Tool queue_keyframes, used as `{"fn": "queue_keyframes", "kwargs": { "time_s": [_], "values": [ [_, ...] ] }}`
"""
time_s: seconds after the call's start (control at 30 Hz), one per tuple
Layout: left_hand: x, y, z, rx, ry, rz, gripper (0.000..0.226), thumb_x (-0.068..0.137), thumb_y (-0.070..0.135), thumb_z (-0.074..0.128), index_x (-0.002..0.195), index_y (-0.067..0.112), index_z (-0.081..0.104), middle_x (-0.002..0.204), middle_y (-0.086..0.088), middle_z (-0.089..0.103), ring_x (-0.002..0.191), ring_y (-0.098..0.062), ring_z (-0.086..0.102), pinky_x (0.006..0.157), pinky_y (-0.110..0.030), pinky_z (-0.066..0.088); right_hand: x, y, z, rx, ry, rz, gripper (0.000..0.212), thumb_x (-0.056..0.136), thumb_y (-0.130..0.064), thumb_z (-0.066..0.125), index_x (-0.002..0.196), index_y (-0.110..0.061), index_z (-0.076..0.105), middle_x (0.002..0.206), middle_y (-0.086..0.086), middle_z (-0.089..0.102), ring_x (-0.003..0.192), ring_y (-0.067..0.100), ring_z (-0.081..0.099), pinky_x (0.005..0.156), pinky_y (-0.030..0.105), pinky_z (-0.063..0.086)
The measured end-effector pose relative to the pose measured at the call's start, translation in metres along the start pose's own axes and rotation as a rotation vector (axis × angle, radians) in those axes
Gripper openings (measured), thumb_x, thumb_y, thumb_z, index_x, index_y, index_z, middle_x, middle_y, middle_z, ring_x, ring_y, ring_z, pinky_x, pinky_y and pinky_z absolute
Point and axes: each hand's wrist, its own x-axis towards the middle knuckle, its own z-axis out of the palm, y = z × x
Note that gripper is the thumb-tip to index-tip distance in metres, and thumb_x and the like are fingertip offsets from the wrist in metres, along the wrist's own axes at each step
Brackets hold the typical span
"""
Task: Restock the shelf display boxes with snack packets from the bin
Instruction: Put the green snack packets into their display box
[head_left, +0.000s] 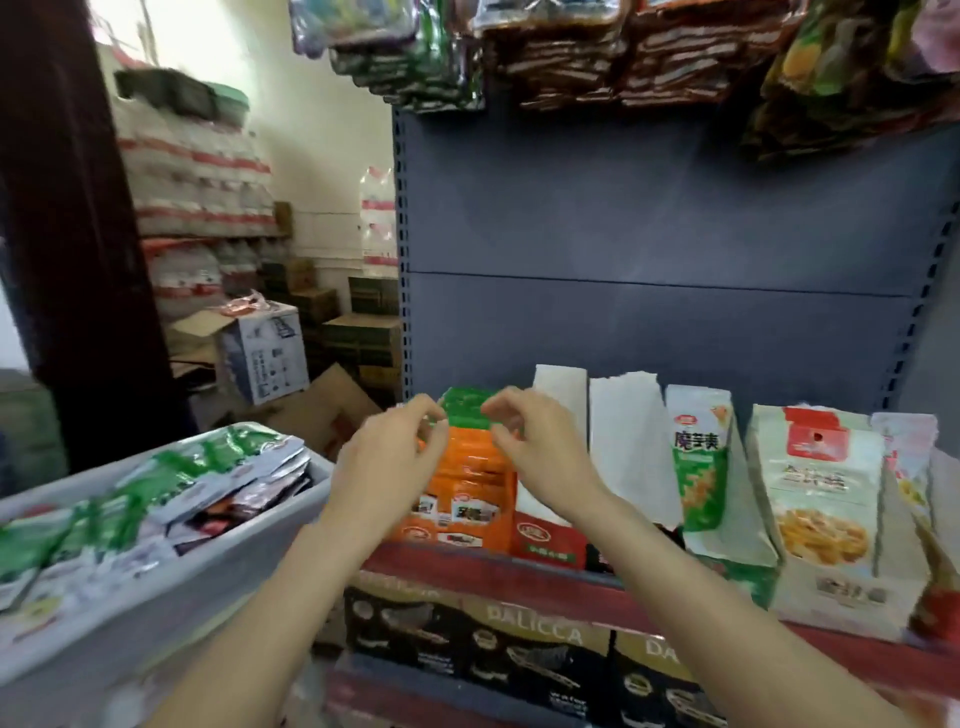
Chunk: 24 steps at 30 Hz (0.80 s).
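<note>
Centrally, left hand (395, 457) and right hand (540, 447), fingers curled, pinch green packets (467, 410) upright into the orange display box (467, 499), seemingly to align them; bin (291, 525) lower left

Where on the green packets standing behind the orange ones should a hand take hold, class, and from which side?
Take the green packets by their top edge, coming from above with a pinch grip. Only that edge stands clear: the orange packets cover their front, a white box flap flanks the right, and both hands, left hand and right hand, already hover there.
</note>
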Motion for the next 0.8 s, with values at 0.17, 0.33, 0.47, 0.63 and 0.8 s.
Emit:
{"fn": "queue_keyframes", "kwargs": {
  "time_s": [0.17,0.33,0.47,0.63,0.8],
  "values": [
    [-0.015,-0.109,-0.051,0.128,-0.01,-0.267,0.007,0.09,0.028,0.055,0.089,0.025,0.061,0.08,0.002,0.064,0.081,-0.024,0.062,0.066,-0.033,0.046,0.035,-0.063,0.098,0.066,-0.204,-0.119,0.022,0.086,-0.007,0.054,0.105,-0.012,0.064,0.1,0.007,0.059,0.094,0.021,0.059,0.084,0.029,0.043],
    [-0.03,-0.206,-0.09,0.211,-0.09,-0.462,0.012,0.089,0.019,0.054,0.096,0.014,0.062,0.097,-0.006,0.067,0.095,-0.027,0.062,0.078,-0.034,0.046,0.067,-0.101,0.188,0.016,-0.436,-0.103,0.03,0.088,-0.013,0.053,0.117,-0.011,0.055,0.115,0.013,0.053,0.107,0.03,0.052,0.089,0.04,0.045],
    [-0.035,-0.264,-0.1,0.297,-0.246,-0.559,0.033,0.091,0.016,0.054,0.123,0.005,0.054,0.128,-0.015,0.056,0.118,-0.029,0.051,0.096,-0.032,0.037,0.086,-0.109,0.244,-0.086,-0.568,-0.104,0.043,0.091,-0.017,0.053,0.132,-0.01,0.042,0.128,0.015,0.045,0.121,0.033,0.042,0.095,0.037,0.038],
    [-0.025,-0.297,-0.095,0.297,-0.475,-0.57,0.06,0.093,0.033,0.055,0.144,0.011,0.032,0.148,-0.01,0.037,0.134,-0.026,0.037,0.106,-0.032,0.032,0.111,-0.109,0.298,-0.126,-0.691,-0.08,0.061,0.093,-0.028,0.052,0.147,-0.014,0.027,0.15,0.013,0.029,0.136,0.031,0.03,0.109,0.04,0.032],
    [-0.016,-0.316,-0.079,0.386,-0.652,-0.548,0.069,0.093,0.042,0.053,0.15,0.019,0.023,0.157,-0.005,0.018,0.143,-0.023,0.02,0.117,-0.037,0.019,0.117,-0.106,0.334,-0.136,-0.839,-0.006,0.049,0.096,-0.046,0.045,0.112,-0.002,0.057,0.131,0.019,0.046,0.128,0.032,0.039,0.097,0.036,0.034]
  ]
}}
